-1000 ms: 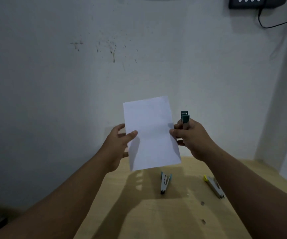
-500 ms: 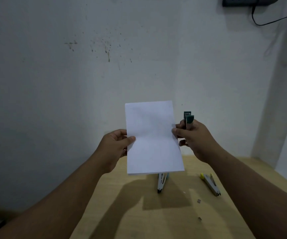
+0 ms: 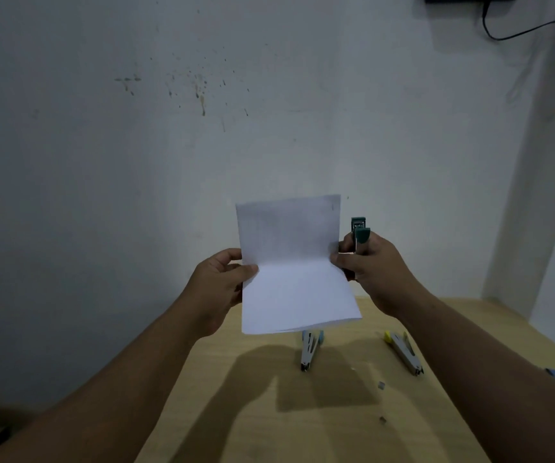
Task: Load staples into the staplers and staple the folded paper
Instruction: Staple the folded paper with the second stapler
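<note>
**Above the desk, both hands hold up a folded sheet**

Above the near part of the wooden table (image 3: pixel 236 412), a folded white paper (image 3: pixel 294 265) is held up in the air in front of the pale wall (image 3: pixel 135 195). A crease runs across its middle, with the upper half in shadow and tilted away and the lower half leaning toward the camera; layered edges show along the bottom. The left hand (image 3: pixel 217 289) pinches the left edge at the crease, thumb on the front and the other fingers curled behind. The right hand (image 3: pixel 374 272) pinches the right edge at the same height with thumb and forefinger, and its remaining fingers are curled round a green stapler (image 3: pixel 359 233), which stands upright with its head poking up above the knuckles, just right of the sheet.

On the table beyond the sheet's lower edge lies a blue stapler (image 3: pixel 309 350), hinged open, its far end hidden by the paper. Well to its right lies a yellow stapler (image 3: pixel 403 352), also open. A few small loose staples (image 3: pixel 382 385) sit on the wood nearer the camera. A dark box with a black cable (image 3: pixel 509 33) hangs high on the wall at the far right.
</note>
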